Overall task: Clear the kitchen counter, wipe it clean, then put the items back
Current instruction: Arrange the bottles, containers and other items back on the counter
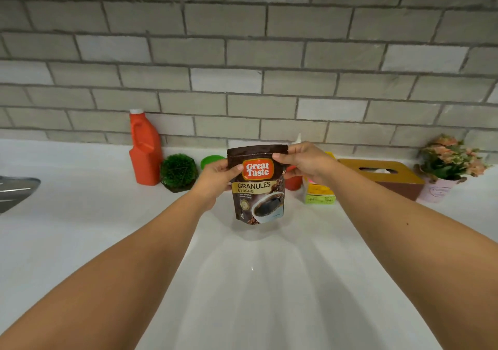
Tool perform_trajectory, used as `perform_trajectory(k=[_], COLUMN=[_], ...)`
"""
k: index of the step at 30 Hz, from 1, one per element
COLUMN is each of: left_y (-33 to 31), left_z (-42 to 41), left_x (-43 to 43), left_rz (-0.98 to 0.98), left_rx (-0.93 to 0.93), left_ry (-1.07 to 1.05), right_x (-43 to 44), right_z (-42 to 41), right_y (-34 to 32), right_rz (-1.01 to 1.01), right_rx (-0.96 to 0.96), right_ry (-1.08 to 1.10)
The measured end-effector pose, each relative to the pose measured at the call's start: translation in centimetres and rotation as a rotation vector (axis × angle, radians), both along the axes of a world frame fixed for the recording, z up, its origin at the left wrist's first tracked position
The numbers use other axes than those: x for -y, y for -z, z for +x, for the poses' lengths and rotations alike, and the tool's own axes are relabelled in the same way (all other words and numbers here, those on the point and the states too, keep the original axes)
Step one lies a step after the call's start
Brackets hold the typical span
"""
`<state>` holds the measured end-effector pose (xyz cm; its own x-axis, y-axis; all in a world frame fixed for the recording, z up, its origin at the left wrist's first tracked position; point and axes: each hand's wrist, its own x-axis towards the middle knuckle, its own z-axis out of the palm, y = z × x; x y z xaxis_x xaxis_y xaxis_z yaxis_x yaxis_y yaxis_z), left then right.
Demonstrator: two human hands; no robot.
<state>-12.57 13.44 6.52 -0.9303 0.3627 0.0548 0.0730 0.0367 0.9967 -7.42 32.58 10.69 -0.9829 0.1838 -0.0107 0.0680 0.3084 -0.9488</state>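
Left hand [215,174] and right hand [307,164] pinch one coffee pouch [258,188] between fingers [279,157] mid-frame; one orange bottle [144,150] stands left.

Grey tiled wall [242,53], steel sink edge [16,190]

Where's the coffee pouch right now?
Head view, centre: coffee pouch held over the counter by left hand and right hand at its top corners, right of the green plant.
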Motion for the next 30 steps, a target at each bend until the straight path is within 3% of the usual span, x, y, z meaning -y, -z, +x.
perform_trajectory(k=[17,25,28,30], left_y=[0.9,1.7,2.6,3.3], left_z=[-10.2,-11.6,-12.8,-13.6], left_x=[13.5,20.5,23.1,24.5], left_rz=[-0.034,0.013,0.024,-0.024], left_rx=[0.024,-0.016,-0.056,-0.094], left_ry=[-0.014,-0.247,-0.406,-0.535], right_x=[13.8,20.6,24.0,26.3], right_z=[-9.0,-13.2,-14.7,-15.5], right_y=[0.6,1.2,2.7,3.8], right_rz=[0.076,0.134,0.195,0.246], right_rx=[0.007,-0.016,-0.021,0.004], right_ry=[0.011,0.026,0.127,0.055])
